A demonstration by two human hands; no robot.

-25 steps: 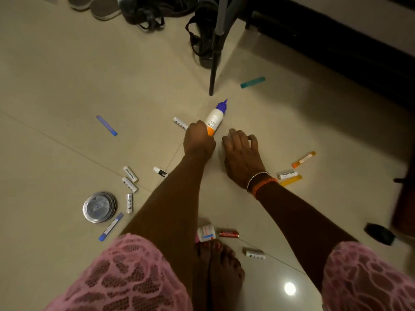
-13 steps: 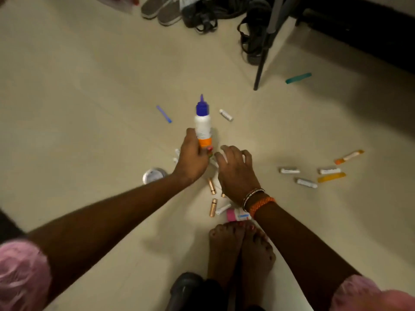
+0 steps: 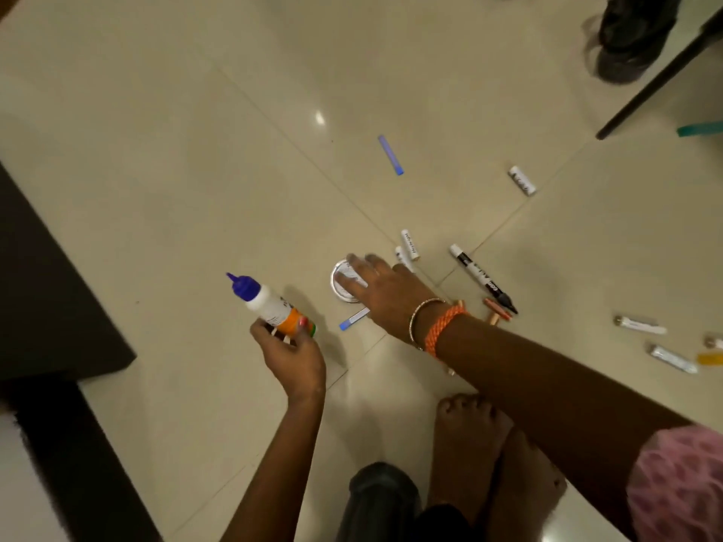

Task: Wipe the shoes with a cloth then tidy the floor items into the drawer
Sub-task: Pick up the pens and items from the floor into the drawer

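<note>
Left hand [image 3: 291,356] grips the glue bottle [image 3: 270,303] by its orange base, fingers curled round it. Bottle is off the floor, tilted, blue nozzle pointing up-left.

Right hand [image 3: 381,289] reaches across to the round silver tin [image 3: 341,281], fingers spread and fairly straight, fingertips lying over the lid. Motion blur there, so cannot tell if it is pressing or only hovering just above. Orange thread band and a thin metal bangle [image 3: 428,320] sit on that wrist.

Floor items on the beige tiled floor [image 3: 156,170]:
- short blue-capped stick [image 3: 354,318] just below the tin, partly under the right hand
- two white tubes [image 3: 409,246] just right of the tin, touching or nearly so
- black-and-white marker [image 3: 483,279] right of those, lying diagonal
- small reddish stick [image 3: 497,309] beside the marker's black end
- blue strip [image 3: 390,155] well apart, further up
- lone white tube [image 3: 521,180] up-right
- a few more white tubes [image 3: 641,324] near the right edge, with a yellow piece [image 3: 710,358]
- teal strip [image 3: 700,129] at the right edge, cut off

Dark shoe [image 3: 630,37] top right, next to a black furniture leg [image 3: 657,82]. Dark furniture [image 3: 51,299] along the left edge. Person's bare feet [image 3: 473,432] at bottom centre, pink sleeve [image 3: 677,483] bottom right.
</note>
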